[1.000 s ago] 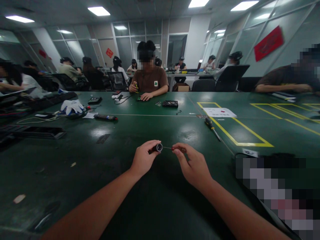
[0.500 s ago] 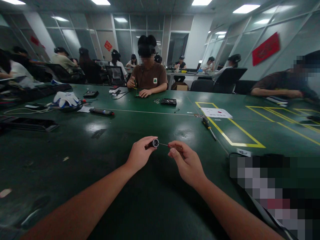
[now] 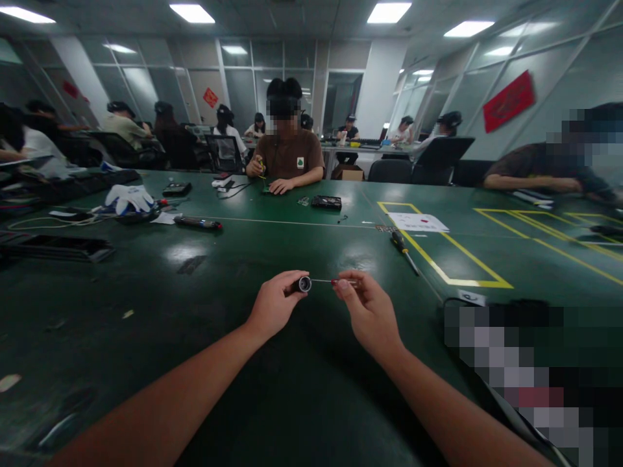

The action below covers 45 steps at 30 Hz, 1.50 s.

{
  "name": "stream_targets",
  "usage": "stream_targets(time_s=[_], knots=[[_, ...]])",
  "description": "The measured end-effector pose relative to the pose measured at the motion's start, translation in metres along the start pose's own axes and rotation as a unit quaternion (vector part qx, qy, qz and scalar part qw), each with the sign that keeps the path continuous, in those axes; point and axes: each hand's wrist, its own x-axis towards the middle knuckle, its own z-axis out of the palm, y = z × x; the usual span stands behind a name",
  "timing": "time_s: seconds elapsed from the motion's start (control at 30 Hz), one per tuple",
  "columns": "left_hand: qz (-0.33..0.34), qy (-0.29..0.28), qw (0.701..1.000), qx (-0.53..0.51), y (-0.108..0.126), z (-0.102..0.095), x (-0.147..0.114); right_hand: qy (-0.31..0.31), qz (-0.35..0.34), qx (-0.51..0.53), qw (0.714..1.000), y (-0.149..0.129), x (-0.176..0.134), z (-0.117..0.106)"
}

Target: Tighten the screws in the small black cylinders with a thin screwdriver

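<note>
My left hand (image 3: 273, 305) is closed round a short black cylinder (image 3: 304, 284), whose silver-rimmed round end faces me. What lies inside that end is too small to make out. In my right hand (image 3: 372, 314) is a slim screwdriver (image 3: 335, 281) with a red collar and what looks like a clear handle, pinched between thumb and fingers. Its thin metal shaft runs leftward, level, and its tip is close to the cylinder's rim; whether they touch I cannot tell. Both hands are above the green table (image 3: 204, 363).
Beyond my right hand lies a yellow-and-black screwdriver (image 3: 405, 251), beside yellow tape and a paper sheet (image 3: 419, 222). A dark pen-shaped tool (image 3: 198, 223), white gloves (image 3: 129, 198) and a black tray (image 3: 58, 246) are at left. A person (image 3: 287, 149) works opposite.
My right thumb and fingers have shifted on the screwdriver, with its handle lying more level. The left hand keeps its hold on the cylinder; the view has tilted slightly.
</note>
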Motion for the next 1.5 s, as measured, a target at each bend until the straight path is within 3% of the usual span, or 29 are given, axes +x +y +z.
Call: stream_targets(time_s=[0.13,0.33,0.6,0.87,1.03,1.27,1.5], knots=[[0.002,0.004,1.000,-0.005,0.000,0.000,0.000,-0.014,-0.017,0.015,1.000,-0.002,-0.002,0.002],[0.006,0.005,1.000,0.000,0.000,0.000,0.001,0.003,-0.055,-0.057,0.997,-0.007,-0.004,-0.001],[0.012,0.006,1.000,0.004,-0.002,0.000,0.001,-0.024,-0.093,-0.125,0.988,-0.010,-0.004,-0.004],[0.011,0.006,1.000,0.004,0.001,0.000,0.000,-0.015,-0.069,-0.079,0.994,-0.008,-0.004,-0.003],[0.003,0.005,1.000,0.004,0.004,-0.001,0.000,-0.035,-0.065,-0.097,0.993,-0.010,-0.003,-0.003],[-0.002,0.008,1.000,-0.009,-0.001,-0.001,0.001,-0.088,-0.055,-0.017,0.994,-0.010,-0.006,-0.001],[-0.001,0.006,1.000,0.008,0.001,-0.001,-0.001,-0.006,0.013,0.049,0.999,-0.008,-0.003,0.004]])
